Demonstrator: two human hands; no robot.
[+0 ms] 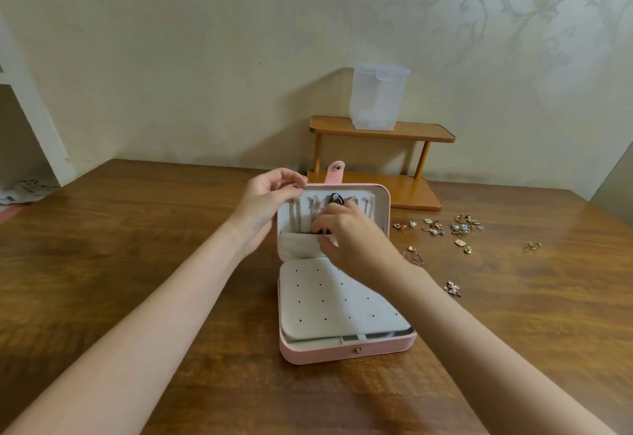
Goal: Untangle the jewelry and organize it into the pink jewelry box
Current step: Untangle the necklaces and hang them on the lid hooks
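Pink box (346, 352) sits open mid-desk (137, 229), lid (382, 225) standing upright so its hooks and pocket face the person. Left hand (270, 201) pinches the lid's top-left corner, fingers curled on the rim; my read is that this braces the lid against tipping while the other hand works. Right hand (349, 236) is inside the lid, fingertips curled at the pocket (298, 246) edge, apparently tucking a chain's loose end in; can't tell exactly what it has hold of. Several chains (296, 215) hang from the hooks, so the necklace stage looks well along. The perforated earring panel (329, 301) in the base carries nothing. Loose earrings (442, 227) and a small chain clump (414, 258) lie on the desk right of the box, within right-hand reach, presumably queued next.
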